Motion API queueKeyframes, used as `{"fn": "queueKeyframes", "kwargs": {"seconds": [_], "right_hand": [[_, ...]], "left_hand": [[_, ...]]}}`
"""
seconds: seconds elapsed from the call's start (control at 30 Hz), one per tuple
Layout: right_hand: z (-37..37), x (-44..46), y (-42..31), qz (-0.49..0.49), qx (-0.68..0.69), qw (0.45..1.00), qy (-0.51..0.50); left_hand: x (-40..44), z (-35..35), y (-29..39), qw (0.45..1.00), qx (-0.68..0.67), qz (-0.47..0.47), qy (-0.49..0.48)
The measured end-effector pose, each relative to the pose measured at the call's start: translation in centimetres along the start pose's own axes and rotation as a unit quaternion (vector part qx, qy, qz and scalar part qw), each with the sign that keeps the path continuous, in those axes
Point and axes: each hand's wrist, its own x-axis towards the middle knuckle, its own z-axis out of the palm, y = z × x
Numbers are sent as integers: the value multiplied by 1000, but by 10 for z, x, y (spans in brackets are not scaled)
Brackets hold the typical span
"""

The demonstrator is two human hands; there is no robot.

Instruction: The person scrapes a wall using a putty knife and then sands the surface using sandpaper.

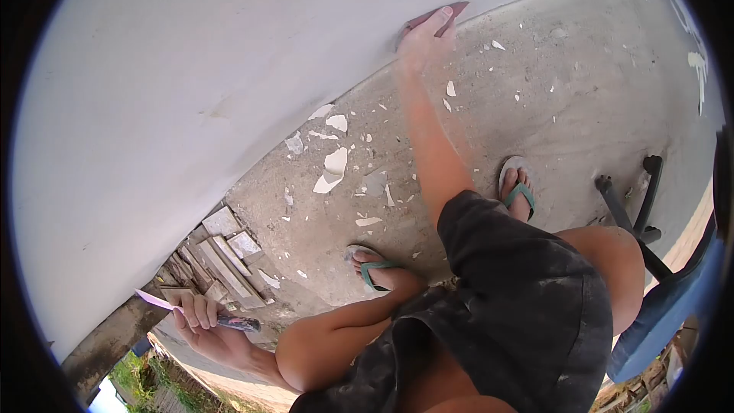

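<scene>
My right hand [428, 34] reaches forward to the foot of the white wall [191, 69]. It is closed on a reddish-brown piece of sandpaper [453, 18], pressed against the wall just above the floor; the hand is slightly blurred. Low on the left, my left hand [206, 325] grips a putty knife [243, 324] with a dark, paint-marked handle. The thin blade points up and left, near the wall's lower edge but held off to the side.
White paint flakes [334, 168] are scattered over the concrete floor [573, 92]. Stacked tile pieces [229, 260] lie along the wall at left. My sandalled feet [375, 268] are on the floor. A black chair base [631, 214] with a blue cloth [665, 298] stands at right.
</scene>
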Motion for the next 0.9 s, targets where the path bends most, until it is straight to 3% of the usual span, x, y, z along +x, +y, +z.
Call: {"fn": "queueKeyframes", "kwargs": {"seconds": [0.1, 0.17, 0.23, 0.3, 0.37, 0.43, 0.57, 0.63, 0.7, 0.77, 0.83, 0.9], "right_hand": [[3, -65, 14, -96, -62, 993, -23], [-8, -50, 4, -44, -62, 994, -80], [-15, -19, 12, -31, -114, 991, -58], [-14, 22, 24, -80, -56, 995, -12], [-12, 79, -6, 41, 121, 989, 68], [-17, 125, 3, -7, 73, 996, 55], [-28, 101, -12, 69, 85, 994, 16], [-33, 66, -21, 122, 38, 992, 1], [-42, 23, -36, 250, 53, 967, 21], [-63, -13, -39, 355, 89, 929, -62], [-63, -44, -69, 512, 160, 830, -153], [-55, -56, -95, 607, 205, 730, -238]], "left_hand": [[9, 13, -12, 1000, 2, -24, -12], [12, 10, -12, 1000, 14, -27, 0], [8, 5, -5, 999, 44, -14, 11], [4, -3, 5, 999, 52, -15, 4], [-9, -4, 12, 998, 59, -3, 23], [-15, -4, 15, 998, 57, 8, 26], [-12, -5, 14, 999, 46, 8, -7], [-9, 12, -2, 990, 139, 3, -23], [-4, 23, -17, 959, 269, -32, -82], [-7, 43, -36, 880, 464, -45, -87], [-8, 58, -50, 775, 616, -70, -124], [-3, 70, -59, 667, 714, -79, -200]]}}
